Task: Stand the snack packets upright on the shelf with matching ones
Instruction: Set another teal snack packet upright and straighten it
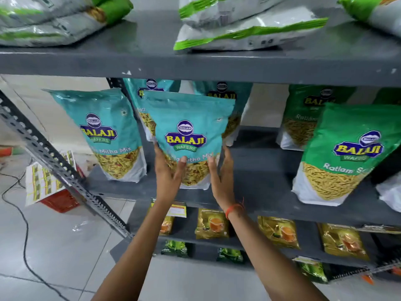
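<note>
One teal Mitha Mix packet [188,135] upright near front edge of middle shelf [260,170], clasped between left hand [168,172] and right hand [221,177]; matching teal packets [104,131] standing behind and beside; placement near done, release pending, apparently

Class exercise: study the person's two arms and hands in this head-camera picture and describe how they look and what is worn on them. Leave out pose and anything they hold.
Both forearms are bare, with no sleeves in view and no gloves on either hand. The left hand shows no ring, watch or band. The right hand is also bare, but its wrist carries a thin orange thread bracelet with a loose end sticking out. No other markings are visible.
</note>
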The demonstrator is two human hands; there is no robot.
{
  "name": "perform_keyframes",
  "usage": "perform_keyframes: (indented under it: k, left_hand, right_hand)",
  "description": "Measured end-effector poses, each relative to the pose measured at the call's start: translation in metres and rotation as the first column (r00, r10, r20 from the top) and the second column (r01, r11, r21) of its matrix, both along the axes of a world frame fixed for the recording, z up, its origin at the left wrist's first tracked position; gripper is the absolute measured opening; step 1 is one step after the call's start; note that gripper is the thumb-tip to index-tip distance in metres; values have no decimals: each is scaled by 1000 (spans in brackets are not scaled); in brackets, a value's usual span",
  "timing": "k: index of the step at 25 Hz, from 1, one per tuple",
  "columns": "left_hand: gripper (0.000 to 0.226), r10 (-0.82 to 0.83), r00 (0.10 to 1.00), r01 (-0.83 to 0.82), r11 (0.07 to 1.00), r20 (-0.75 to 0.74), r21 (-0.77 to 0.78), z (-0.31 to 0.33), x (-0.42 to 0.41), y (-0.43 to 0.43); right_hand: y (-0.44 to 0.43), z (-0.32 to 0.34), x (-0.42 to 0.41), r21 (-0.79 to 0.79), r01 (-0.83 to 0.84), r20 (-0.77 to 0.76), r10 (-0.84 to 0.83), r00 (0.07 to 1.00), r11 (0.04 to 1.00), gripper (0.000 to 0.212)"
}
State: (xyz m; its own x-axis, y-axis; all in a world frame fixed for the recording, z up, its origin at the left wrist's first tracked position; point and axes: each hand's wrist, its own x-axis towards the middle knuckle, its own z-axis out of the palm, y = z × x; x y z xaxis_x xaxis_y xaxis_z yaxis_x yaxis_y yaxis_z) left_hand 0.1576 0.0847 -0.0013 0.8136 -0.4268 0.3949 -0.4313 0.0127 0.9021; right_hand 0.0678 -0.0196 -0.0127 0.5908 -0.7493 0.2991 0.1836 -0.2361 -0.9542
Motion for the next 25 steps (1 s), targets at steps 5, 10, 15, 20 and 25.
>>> perform_keyframes:
  k: [5, 10, 15, 20, 25]
  left_hand:
    - [76, -255, 906, 284, 958, -338, 40, -49, 27, 20]
    - [73, -328, 888, 386, 913, -322, 135, -54, 3, -7]
    - [76, -354, 852, 420, 902, -386, 99, -53, -5, -16]
    - [80, -335, 844, 412, 905, -419, 107, -50, -6, -17]
    - [33, -289, 810, 280, 955, -511, -96, -25, 5, -13]
  right_hand:
    - [7, -30, -12, 90, -52, -113, 63, 992, 995, 39]
    - [-21, -38, -46, 81, 89, -179, -73, 981, 993, 31]
    - [-30, -38, -54, 125, 84, -175, -62, 983, 989, 28]
    - [-33, -37, -57, 156, 52, -154, -28, 988, 986, 31]
    - [-46, -26, -56, 171, 160, -7, -161, 987, 972, 33]
